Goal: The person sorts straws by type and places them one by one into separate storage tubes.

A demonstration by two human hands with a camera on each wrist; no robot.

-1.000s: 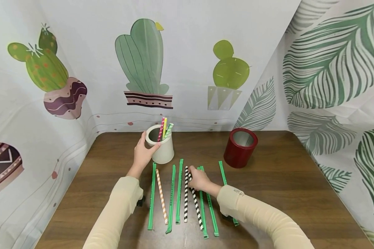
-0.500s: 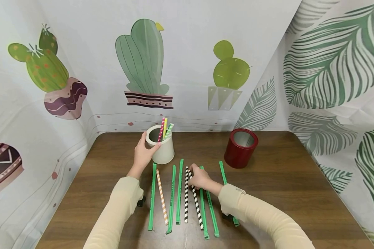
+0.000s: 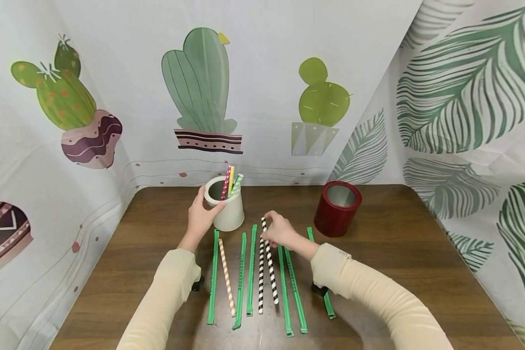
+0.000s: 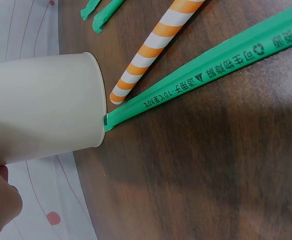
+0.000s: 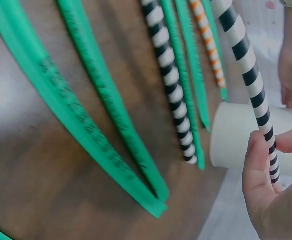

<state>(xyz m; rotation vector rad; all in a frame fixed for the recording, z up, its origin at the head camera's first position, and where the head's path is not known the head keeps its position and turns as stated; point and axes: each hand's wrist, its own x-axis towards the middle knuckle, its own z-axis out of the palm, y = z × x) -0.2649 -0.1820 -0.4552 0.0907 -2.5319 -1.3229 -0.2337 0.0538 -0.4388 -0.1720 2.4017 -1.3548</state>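
My left hand (image 3: 200,217) holds a white canister (image 3: 231,216) by its side and rim at the back left of the table. A pink dotted straw (image 3: 225,183), a yellow one and a green-striped one stand in it. My right hand (image 3: 282,231) pinches a black-and-white striped straw (image 5: 255,85) near its upper end, thumb and finger on either side. That straw is raised and tilted above the table. A second black-and-white straw (image 3: 261,277) lies just left of it. In the left wrist view, only part of my left hand (image 4: 1,202) shows.
Several straws in green wrappers (image 3: 240,282) lie lengthwise on the brown table (image 3: 389,272). Among them is an orange-and-white striped straw (image 3: 227,277). A red canister (image 3: 338,209) stands at the back right. Printed cloth (image 3: 262,97) hangs behind the table.
My right hand has moved up and away from me, lifting the right-hand black-and-white straw off the table. My left hand and the white canister have stayed put.
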